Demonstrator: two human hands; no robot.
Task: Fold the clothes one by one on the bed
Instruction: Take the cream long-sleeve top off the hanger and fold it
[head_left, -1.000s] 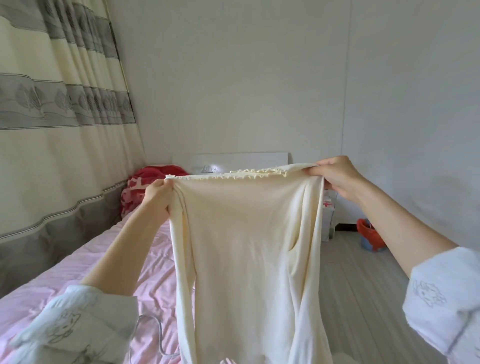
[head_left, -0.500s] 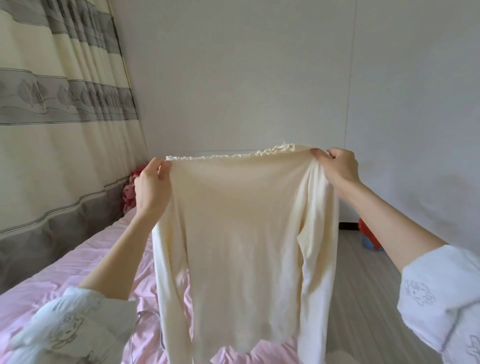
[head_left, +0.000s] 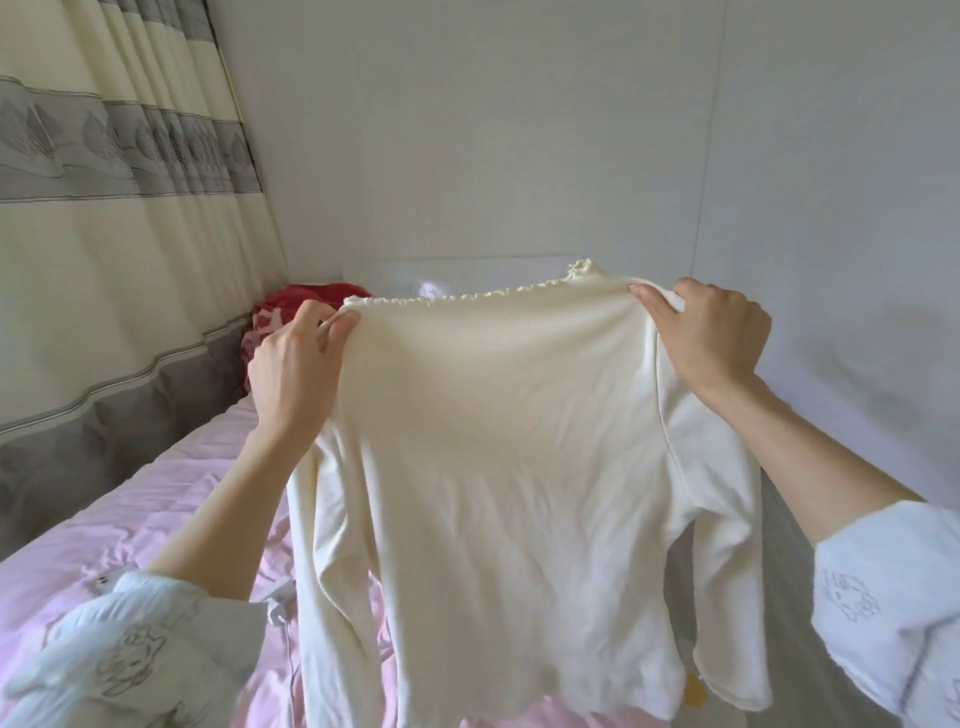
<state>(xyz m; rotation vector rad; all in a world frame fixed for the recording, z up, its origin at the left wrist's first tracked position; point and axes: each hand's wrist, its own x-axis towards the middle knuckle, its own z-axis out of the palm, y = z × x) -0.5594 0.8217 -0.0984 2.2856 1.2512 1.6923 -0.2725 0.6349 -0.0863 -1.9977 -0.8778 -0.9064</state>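
**poster1:** ok so what have we got in our hands here?

**poster2:** our left hand (head_left: 293, 364) pinches the top edge of a cream long-sleeved top (head_left: 493, 467) at one corner, thumb and fingers curled onto the cloth. Our right hand (head_left: 711, 338) grips the other corner the same way, fingers wrapped over the edge. So both are clamped on it and the top is stretched wide between them, held up in the air.

**poster1:** and the top itself?

**poster2:** frilly little trim along the upper edge, body hanging flat, one sleeve dangling down each side. It hangs over the near side of the bed (head_left: 104, 545), which has a pink sheet. We can't tell if the bottom hem touches the sheet.

**poster1:** anything holding stuff? bins, baskets?

**poster2:** none we can make out, the top blocks a lot of the view. Past our left hand there's a red bundle of fabric (head_left: 306, 301) at the far end of the bed, a striped curtain (head_left: 104, 208) along the left, and a white wall (head_left: 519, 130) behind.
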